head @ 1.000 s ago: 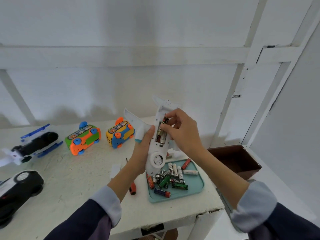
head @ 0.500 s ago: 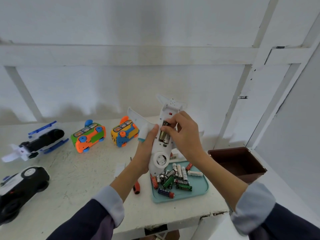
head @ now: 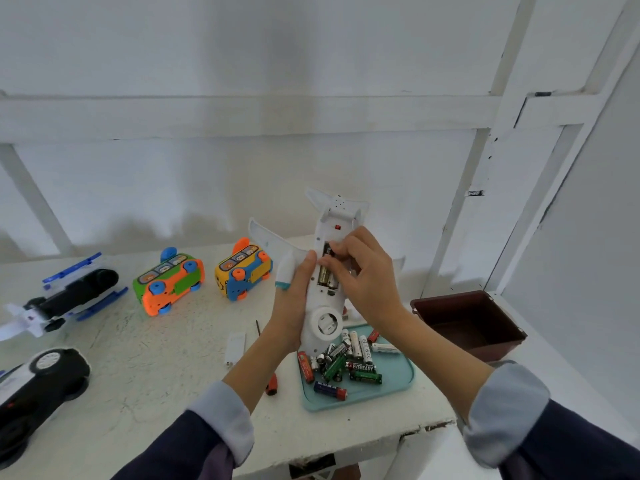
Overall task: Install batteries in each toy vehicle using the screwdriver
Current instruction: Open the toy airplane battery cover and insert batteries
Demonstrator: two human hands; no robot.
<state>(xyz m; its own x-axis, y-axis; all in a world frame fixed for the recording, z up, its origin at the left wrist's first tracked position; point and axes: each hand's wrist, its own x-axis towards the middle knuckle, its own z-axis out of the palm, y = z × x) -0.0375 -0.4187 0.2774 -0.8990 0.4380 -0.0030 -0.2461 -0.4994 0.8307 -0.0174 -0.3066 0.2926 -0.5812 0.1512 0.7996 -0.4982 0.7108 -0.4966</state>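
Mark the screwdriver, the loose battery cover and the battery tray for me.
screwdriver (head: pixel 271 387): head view, on its red handle below the left forearm.
battery cover (head: pixel 234 347): head view, middle of the white strip lying on the table.
battery tray (head: pixel 398 377): head view, bare teal floor near its right rim.

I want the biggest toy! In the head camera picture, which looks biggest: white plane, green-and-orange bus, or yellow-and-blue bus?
1. White plastic toy plane, though it's held nearer the camera.
2. Green-and-orange toy bus.
3. Yellow-and-blue toy bus.

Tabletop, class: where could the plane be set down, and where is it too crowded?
Bare table lies between the green-orange bus, the black car and the white cover. Another strip runs along the front edge, below the teal tray. The tray itself is crowded with batteries.
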